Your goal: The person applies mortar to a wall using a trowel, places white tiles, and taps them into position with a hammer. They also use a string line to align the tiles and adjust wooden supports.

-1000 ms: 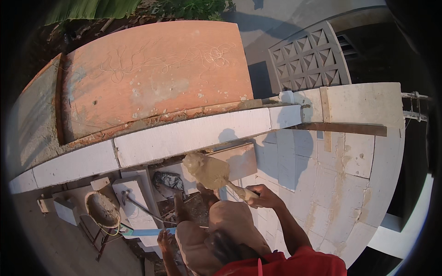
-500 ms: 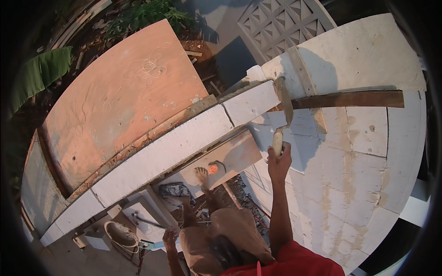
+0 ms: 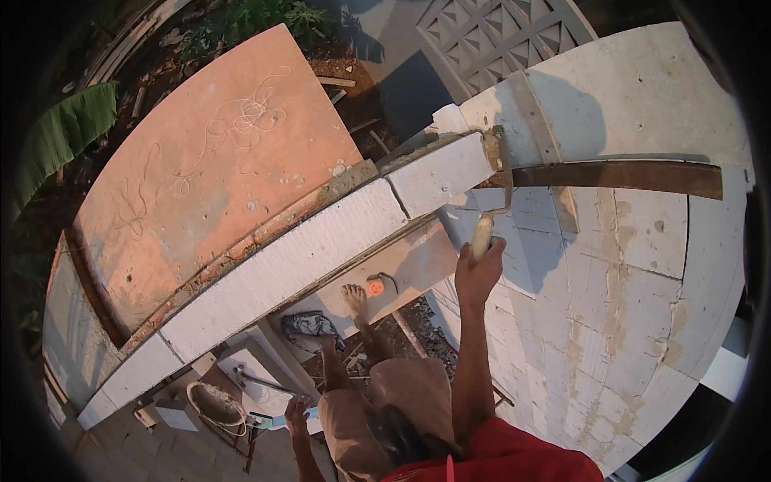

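Note:
My right hand is closed round the pale handle of a trowel. The trowel's blade stands nearly upright against the right end of a white block, where wet grey mortar clings. This block sits in a row on top of the wall, beside a longer white block, with a narrow dark joint between them. My left hand hangs low at the left of my knees, fingers loosely bent and apart, with nothing seen in it. A light blue tool lies close behind it, its kind unclear.
Beyond the wall lies an orange board with tangled string. A dark wooden strip runs right from the block's end along the white block wall. Below, my bare foot rests on a plank near an orange disc. A bucket stands lower left.
My right hand has shifted slightly left and down, and the trowel blade has turned edge-on against the block's mortared end. My left hand has barely moved. The whole view has shifted slightly.

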Demonstrator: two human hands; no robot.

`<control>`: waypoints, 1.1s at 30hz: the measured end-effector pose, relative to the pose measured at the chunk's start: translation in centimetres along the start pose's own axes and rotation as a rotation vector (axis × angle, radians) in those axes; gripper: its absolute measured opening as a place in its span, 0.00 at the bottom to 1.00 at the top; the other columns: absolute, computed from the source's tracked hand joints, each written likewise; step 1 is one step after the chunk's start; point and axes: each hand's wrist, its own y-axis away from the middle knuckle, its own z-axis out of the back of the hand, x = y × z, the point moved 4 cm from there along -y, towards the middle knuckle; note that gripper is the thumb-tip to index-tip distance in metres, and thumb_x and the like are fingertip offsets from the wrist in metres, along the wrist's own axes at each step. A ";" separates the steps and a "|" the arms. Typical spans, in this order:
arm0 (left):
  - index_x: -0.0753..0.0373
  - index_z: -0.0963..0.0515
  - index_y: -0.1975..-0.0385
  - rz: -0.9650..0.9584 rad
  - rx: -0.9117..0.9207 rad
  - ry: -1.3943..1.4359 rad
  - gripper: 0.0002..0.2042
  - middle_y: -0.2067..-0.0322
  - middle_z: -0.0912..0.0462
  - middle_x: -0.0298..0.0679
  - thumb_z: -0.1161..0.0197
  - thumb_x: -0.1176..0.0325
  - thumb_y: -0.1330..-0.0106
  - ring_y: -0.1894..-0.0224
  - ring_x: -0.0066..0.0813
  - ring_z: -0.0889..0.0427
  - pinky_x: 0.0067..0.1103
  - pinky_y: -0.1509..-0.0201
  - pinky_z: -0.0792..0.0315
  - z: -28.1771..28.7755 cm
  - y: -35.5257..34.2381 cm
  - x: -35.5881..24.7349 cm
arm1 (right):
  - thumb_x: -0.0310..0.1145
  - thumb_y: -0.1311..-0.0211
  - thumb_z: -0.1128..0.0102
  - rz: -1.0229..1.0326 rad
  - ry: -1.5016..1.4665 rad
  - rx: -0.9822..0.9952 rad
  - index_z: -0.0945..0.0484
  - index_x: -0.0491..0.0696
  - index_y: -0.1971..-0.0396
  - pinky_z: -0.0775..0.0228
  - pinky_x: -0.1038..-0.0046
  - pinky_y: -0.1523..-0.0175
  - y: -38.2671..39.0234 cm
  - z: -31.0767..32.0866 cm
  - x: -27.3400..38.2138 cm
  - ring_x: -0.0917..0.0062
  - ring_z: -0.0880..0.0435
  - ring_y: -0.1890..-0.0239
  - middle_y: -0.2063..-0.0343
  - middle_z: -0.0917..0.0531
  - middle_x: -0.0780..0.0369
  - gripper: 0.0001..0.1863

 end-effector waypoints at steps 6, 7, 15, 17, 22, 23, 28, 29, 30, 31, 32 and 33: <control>0.59 0.26 0.41 0.004 0.019 -0.012 0.21 0.47 0.18 0.42 0.45 0.55 0.29 0.42 0.41 0.20 0.44 0.41 0.32 0.1 -0.3 0.1 | 0.27 0.44 0.36 -0.018 0.015 -0.014 0.35 0.37 0.53 0.31 0.52 0.57 0.3 0.0 0.5 0.45 0.20 0.62 0.67 0.24 0.45 0.22; 0.59 0.26 0.40 0.002 0.025 -0.007 0.22 0.47 0.18 0.42 0.45 0.55 0.29 0.43 0.41 0.20 0.44 0.41 0.32 0.2 -0.3 0.1 | 0.27 0.44 0.36 -0.026 0.010 0.017 0.35 0.37 0.53 0.31 0.52 0.57 0.4 -0.1 0.6 0.45 0.20 0.62 0.67 0.24 0.45 0.22; 0.55 0.26 0.38 -0.010 0.003 -0.019 0.22 0.49 0.18 0.38 0.45 0.54 0.27 0.49 0.32 0.19 0.38 0.42 0.32 1.3 0.1 -0.6 | 0.26 0.44 0.35 0.023 0.061 0.020 0.36 0.35 0.49 0.31 0.51 0.53 -0.9 -0.9 0.8 0.43 0.21 0.58 0.62 0.23 0.42 0.26; 0.58 0.25 0.40 -0.024 0.004 0.009 0.21 0.50 0.19 0.38 0.45 0.56 0.29 0.48 0.33 0.19 0.38 0.44 0.31 1.4 0.3 -1.0 | 0.26 0.44 0.35 0.035 0.075 -0.038 0.36 0.35 0.48 0.30 0.50 0.53 -1.0 -1.0 0.6 0.42 0.21 0.57 0.62 0.23 0.42 0.27; 0.58 0.25 0.40 -0.028 0.011 -0.015 0.21 0.49 0.19 0.38 0.45 0.55 0.29 0.49 0.33 0.19 0.38 0.44 0.31 1.4 0.8 -1.6 | 0.27 0.44 0.34 0.016 0.088 -0.053 0.35 0.37 0.52 0.29 0.52 0.55 -0.4 -1.3 0.2 0.44 0.19 0.62 0.66 0.21 0.43 0.23; 0.57 0.26 0.39 -0.014 0.021 -0.025 0.22 0.48 0.19 0.39 0.46 0.54 0.28 0.48 0.34 0.19 0.38 0.43 0.31 1.2 0.9 -1.6 | 0.28 0.44 0.34 0.032 0.086 -0.083 0.35 0.37 0.54 0.28 0.53 0.57 -0.4 -1.1 0.3 0.45 0.17 0.64 0.68 0.20 0.44 0.22; 0.58 0.24 0.43 -0.003 0.019 0.022 0.19 0.51 0.19 0.37 0.45 0.57 0.31 0.47 0.34 0.20 0.39 0.42 0.34 0.7 1.0 -1.3 | 0.27 0.44 0.35 0.035 0.088 -0.061 0.35 0.37 0.52 0.29 0.54 0.57 -0.7 -0.6 0.6 0.46 0.18 0.64 0.68 0.21 0.44 0.23; 0.58 0.24 0.44 0.006 0.023 0.022 0.19 0.50 0.19 0.37 0.45 0.57 0.31 0.46 0.34 0.21 0.40 0.42 0.34 0.6 0.9 -1.2 | 0.27 0.44 0.35 0.033 0.100 -0.054 0.35 0.36 0.52 0.29 0.54 0.57 -0.6 -0.5 0.6 0.46 0.18 0.64 0.68 0.21 0.44 0.23; 0.58 0.24 0.44 -0.001 0.033 0.022 0.19 0.50 0.19 0.37 0.44 0.57 0.31 0.45 0.35 0.21 0.40 0.41 0.35 0.5 0.8 -1.2 | 0.27 0.44 0.35 0.058 0.072 -0.061 0.35 0.36 0.51 0.29 0.54 0.57 -0.5 -0.4 0.6 0.46 0.18 0.64 0.67 0.21 0.44 0.23; 0.57 0.25 0.42 -0.008 0.039 0.027 0.20 0.51 0.19 0.37 0.45 0.56 0.30 0.46 0.33 0.21 0.40 0.43 0.34 0.4 0.8 -1.2 | 0.27 0.44 0.35 0.078 0.047 -0.064 0.35 0.36 0.51 0.29 0.54 0.57 -0.3 -0.4 0.6 0.46 0.18 0.64 0.67 0.21 0.43 0.24; 0.56 0.25 0.40 -0.027 0.053 0.026 0.20 0.51 0.19 0.37 0.45 0.56 0.28 0.48 0.32 0.20 0.39 0.44 0.33 0.4 0.7 -1.2 | 0.27 0.44 0.35 0.080 0.022 -0.078 0.35 0.36 0.50 0.29 0.54 0.57 -0.1 -0.4 0.4 0.46 0.18 0.64 0.66 0.21 0.43 0.24; 0.55 0.26 0.38 -0.006 0.045 0.005 0.21 0.52 0.18 0.37 0.46 0.55 0.27 0.49 0.31 0.20 0.38 0.46 0.32 0.4 0.6 -1.1 | 0.27 0.43 0.35 0.076 0.018 -0.035 0.35 0.36 0.51 0.30 0.53 0.56 0.2 -0.7 0.2 0.45 0.19 0.62 0.65 0.22 0.43 0.24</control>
